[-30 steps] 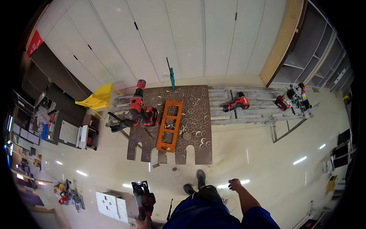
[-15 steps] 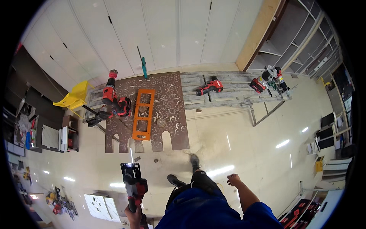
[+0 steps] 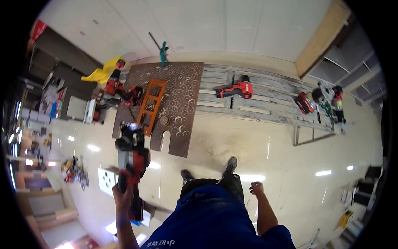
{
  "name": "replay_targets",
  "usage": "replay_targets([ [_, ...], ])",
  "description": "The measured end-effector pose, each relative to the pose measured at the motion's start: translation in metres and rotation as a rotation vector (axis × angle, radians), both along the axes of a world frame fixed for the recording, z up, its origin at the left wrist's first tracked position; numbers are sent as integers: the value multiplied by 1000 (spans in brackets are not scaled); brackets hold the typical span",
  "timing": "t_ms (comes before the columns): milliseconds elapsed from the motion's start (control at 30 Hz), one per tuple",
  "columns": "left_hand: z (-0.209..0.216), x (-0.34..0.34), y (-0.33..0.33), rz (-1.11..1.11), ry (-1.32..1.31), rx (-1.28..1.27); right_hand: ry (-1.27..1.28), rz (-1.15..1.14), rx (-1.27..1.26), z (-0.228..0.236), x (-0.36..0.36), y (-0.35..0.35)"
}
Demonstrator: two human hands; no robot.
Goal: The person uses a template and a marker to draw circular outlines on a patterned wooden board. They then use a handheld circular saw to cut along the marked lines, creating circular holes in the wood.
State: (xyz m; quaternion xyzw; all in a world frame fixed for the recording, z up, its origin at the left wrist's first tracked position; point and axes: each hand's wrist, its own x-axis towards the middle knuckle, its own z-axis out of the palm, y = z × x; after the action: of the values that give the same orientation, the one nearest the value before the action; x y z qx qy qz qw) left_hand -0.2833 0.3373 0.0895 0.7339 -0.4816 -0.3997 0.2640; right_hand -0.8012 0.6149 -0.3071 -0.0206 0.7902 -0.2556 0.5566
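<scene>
My left hand [image 3: 122, 195] is wrapped round the handle of a red and black cordless power tool [image 3: 134, 159] with a grey curved guard. The tool is held in the air, its front overlapping the near edge of a brown board [image 3: 182, 120] marked with many rings. Near that front lies an orange slotted template [image 3: 152, 103] on the board. To its left rests a red cordless drill [image 3: 114, 85], beside another red and black tool [image 3: 133, 96]. My right hand [image 3: 257, 189] hangs at my side, holding nothing, fingers loosely bent and apart.
A grey slatted bench [image 3: 265, 101] runs right, bearing a red cordless driver [image 3: 237, 89], a router-like tool [image 3: 321, 94] and another red tool [image 3: 303, 103]. A teal clamp [image 3: 163, 54] stands at the board's far edge. Left is a yellow chair [image 3: 105, 70]; shelving [image 3: 344, 54] stands right.
My left hand has raised the power tool forward and leftward, up to the board's near edge. My view has turned and come closer to the bench. My right hand still hangs at my side.
</scene>
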Motion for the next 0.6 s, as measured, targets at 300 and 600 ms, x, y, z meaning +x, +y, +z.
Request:
replay_targets([
  [300, 46, -97, -27, 82, 213, -45, 17, 100, -325, 72, -73, -157],
  [600, 38, -134, -118, 96, 281, -130, -94, 216, -549, 119, 5, -230],
])
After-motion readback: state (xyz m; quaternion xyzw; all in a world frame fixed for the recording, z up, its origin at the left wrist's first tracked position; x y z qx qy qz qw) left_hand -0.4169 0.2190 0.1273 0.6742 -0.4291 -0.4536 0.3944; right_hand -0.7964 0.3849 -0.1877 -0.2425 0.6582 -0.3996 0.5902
